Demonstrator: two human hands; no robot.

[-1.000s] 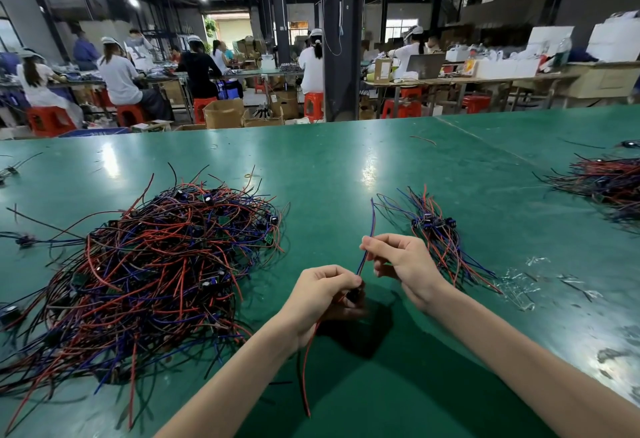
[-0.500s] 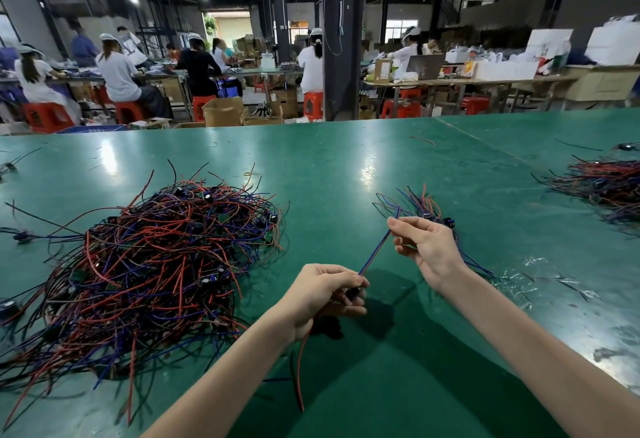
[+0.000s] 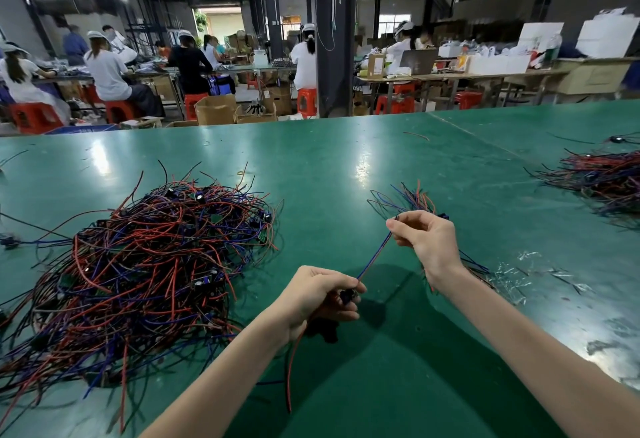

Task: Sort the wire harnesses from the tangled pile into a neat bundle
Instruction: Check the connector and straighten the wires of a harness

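Observation:
A big tangled pile of red, blue and black wire harnesses (image 3: 145, 264) lies on the green table (image 3: 329, 167) at my left. One harness (image 3: 374, 257) stretches taut between my hands. My left hand (image 3: 318, 295) grips its black connector end, and a red wire hangs below that hand. My right hand (image 3: 426, 236) pinches the blue wires near their free tips, raised over a small sorted bundle (image 3: 412, 200) that it partly hides.
Another heap of harnesses (image 3: 602, 181) sits at the far right edge. Scraps of clear plastic film (image 3: 533, 264) lie right of my right arm. A stray wire (image 3: 415, 135) lies farther back. Beyond the table, people sit at benches on red stools.
My right hand has slid up and to the right along the blue wires, drawing them straight. My left hand has stayed on the connector in nearly the same place.

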